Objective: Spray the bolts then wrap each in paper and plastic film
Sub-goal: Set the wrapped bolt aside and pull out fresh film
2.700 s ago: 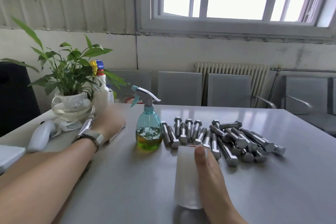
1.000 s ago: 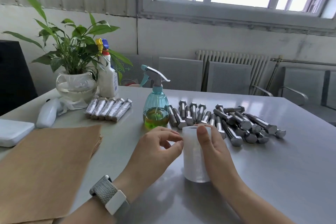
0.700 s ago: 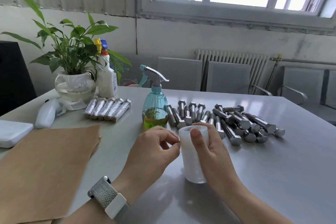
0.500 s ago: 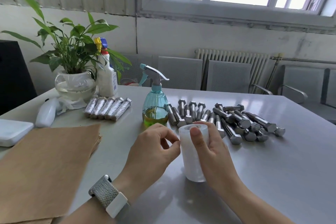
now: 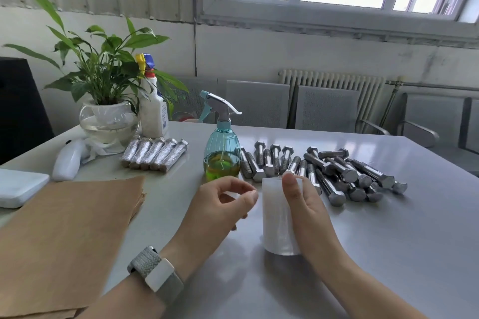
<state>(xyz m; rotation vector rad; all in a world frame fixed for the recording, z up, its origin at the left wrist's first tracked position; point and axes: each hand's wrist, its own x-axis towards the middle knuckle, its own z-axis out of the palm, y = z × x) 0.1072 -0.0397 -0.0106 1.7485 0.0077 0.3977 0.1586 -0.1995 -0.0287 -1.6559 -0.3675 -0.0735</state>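
Nearest, the right hand point(image 5: 305, 204) grips an upright roll of plastic film point(image 5: 276, 217) standing on the grey bench point(image 5: 388, 254). The left hand point(image 5: 220, 204) pinches at the film's edge beside it. Brown paper sheets point(image 5: 64, 235) lie left. Farther back stand a teal spray bottle point(image 5: 222, 153), bare bolts point(image 5: 324, 171) to its right and five wrapped bolts point(image 5: 154, 154) to its left.

The bolts point(image 5: 334, 171) are bare, shiny metal. The worktop point(image 5: 388, 241) is smooth, glossy grey; the paper sheets point(image 5: 64, 235) matt brown.
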